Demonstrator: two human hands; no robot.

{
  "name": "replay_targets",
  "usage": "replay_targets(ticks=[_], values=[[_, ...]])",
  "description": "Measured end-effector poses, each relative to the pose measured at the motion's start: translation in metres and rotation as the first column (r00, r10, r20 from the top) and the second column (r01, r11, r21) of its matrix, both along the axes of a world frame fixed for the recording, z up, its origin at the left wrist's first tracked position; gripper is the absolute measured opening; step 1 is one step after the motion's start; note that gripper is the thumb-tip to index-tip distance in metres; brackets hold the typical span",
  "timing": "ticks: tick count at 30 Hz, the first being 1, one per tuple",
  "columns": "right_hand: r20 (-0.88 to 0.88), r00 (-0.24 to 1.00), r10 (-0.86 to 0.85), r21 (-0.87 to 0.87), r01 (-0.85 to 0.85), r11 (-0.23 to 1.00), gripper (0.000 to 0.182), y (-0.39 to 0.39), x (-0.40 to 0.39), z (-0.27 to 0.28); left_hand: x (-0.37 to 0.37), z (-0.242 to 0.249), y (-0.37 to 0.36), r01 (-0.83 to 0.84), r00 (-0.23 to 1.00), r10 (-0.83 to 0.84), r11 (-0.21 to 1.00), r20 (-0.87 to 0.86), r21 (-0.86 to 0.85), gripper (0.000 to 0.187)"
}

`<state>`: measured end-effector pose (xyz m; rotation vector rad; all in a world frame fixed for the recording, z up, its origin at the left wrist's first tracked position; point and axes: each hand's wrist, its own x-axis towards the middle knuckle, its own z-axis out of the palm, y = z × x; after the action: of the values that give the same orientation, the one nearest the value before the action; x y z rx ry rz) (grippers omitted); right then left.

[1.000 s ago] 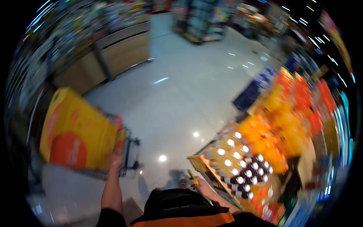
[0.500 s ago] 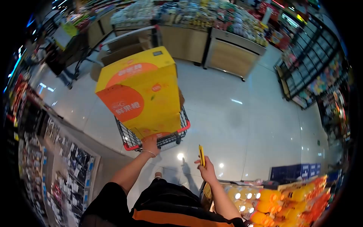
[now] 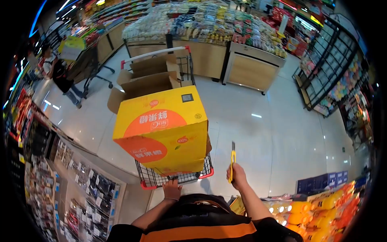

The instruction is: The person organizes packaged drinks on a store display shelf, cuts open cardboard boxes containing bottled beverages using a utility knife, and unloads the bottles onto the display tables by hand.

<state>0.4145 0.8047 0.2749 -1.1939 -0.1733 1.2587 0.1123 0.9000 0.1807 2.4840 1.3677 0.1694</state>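
My right hand is closed around a yellow utility knife, held upright with its silver blade showing at the tip. My left hand is at the near rim of a shopping cart, fingers curled over the edge. A large yellow cardboard box with orange circles fills the cart just beyond that hand. Behind it, in the same cart, stand open brown cartons. The knife is to the right of the cart, apart from the box.
Orange drink bottles and dark blue boxes stand at my right. A shelf of packaged goods is on the left. Ahead are produce counters. A person stands beside another cart. A black rack stands far right.
The box and cart appear lower and further right, closer to my body. My left hand has drawn nearer to me. The knife has shifted right, and its blade shows more clearly.
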Motion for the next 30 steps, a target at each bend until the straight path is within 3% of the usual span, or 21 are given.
replay_targets(ticks=[2, 4, 6, 8, 10, 12, 13, 15, 17, 20, 23, 25, 26, 28, 30], values=[[-0.026, 1.000, -0.003, 0.062, 0.004, 0.998, 0.018, 0.038, -0.002, 0.032, -0.003, -0.004, 0.001, -0.021, 0.999, 0.017, 0.997, -0.051, -0.076, 0.033], [-0.033, 0.997, 0.077, 0.068, -0.074, 0.995, 0.017, 0.084, -0.007, 0.065, -0.008, 0.009, 0.006, 0.032, 0.997, -0.033, 0.999, -0.069, -0.019, 0.026], [-0.091, 0.983, 0.159, 0.076, -0.152, 0.985, 0.021, 0.125, -0.014, 0.080, -0.023, 0.008, 0.012, 0.014, 0.986, -0.060, 0.958, -0.154, -0.285, 0.031], [-0.081, 0.979, 0.189, 0.063, -0.184, 0.981, 0.024, 0.158, -0.015, 0.084, -0.030, 0.018, 0.017, 0.002, 0.983, -0.069, 0.932, -0.171, -0.363, 0.036], [-0.057, 0.982, 0.181, 0.020, -0.180, 0.984, 0.027, 0.170, -0.007, 0.095, -0.020, 0.056, 0.014, 0.066, 0.994, -0.041, 0.960, 0.097, -0.273, 0.039], [0.148, 0.936, 0.319, -0.039, -0.317, 0.948, 0.030, 0.172, 0.001, 0.104, 0.006, 0.114, 0.017, -0.015, 0.929, 0.070, 0.988, 0.365, -0.152, 0.040], [-0.025, 0.942, 0.335, -0.007, -0.336, 0.942, 0.028, 0.172, 0.007, 0.110, 0.021, 0.145, 0.019, -0.101, 0.879, 0.134, 0.990, 0.457, -0.097, 0.040], [-0.074, 0.928, 0.365, 0.013, -0.365, 0.931, 0.027, 0.175, 0.009, 0.104, 0.038, 0.196, 0.040, -0.069, 0.900, -0.095, 0.933, 0.426, 0.354, 0.044], [-0.100, 0.907, 0.409, 0.024, -0.409, 0.912, 0.025, 0.186, 0.010, 0.085, 0.059, 0.239, 0.064, -0.193, 0.877, -0.104, 0.816, 0.468, 0.544, 0.047], [-0.053, 0.878, 0.476, 0.057, -0.473, 0.879, 0.026, 0.190, 0.014, 0.082, 0.064, 0.270, 0.097, -0.242, 0.886, -0.042, 0.808, 0.462, 0.537, 0.052], [-0.056, 0.872, 0.486, 0.101, -0.480, 0.872, 0.028, 0.192, 0.014, 0.074, 0.026, 0.263, 0.126, -0.338, 0.916, 0.130, 0.760, 0.380, 0.555, 0.060], [-0.070, 0.875, 0.480, 0.134, -0.468, 0.873, 0.028, 0.193, 0.015, 0.071, -0.017, 0.248, 0.142, -0.246, 0.965, 0.159, 0.815, 0.207, 0.525, 0.066], [-0.069, 0.859, 0.508, 0.131, -0.497, 0.858, 0.028, 0.192, 0.018, 0.072, -0.027, 0.249, 0.141, -0.274, 0.959, 0.190, 0.807, 0.209, 0.523, 0.066], [-0.058, 0.861, 0.505, 0.195, -0.487, 0.852, 0.027, 0.193, 0.028, 0.079, -0.046, 0.253, 0.150, -0.548, 0.805, 0.353, 0.751, 0.476, 0.369, 0.067], [0.181, 0.913, 0.365, 0.085, -0.384, 0.919, 0.025, 0.204, 0.031, 0.077, -0.073, 0.240, 0.157, -0.594, 0.793, 0.448, 0.722, 0.414, 0.356, 0.063]])
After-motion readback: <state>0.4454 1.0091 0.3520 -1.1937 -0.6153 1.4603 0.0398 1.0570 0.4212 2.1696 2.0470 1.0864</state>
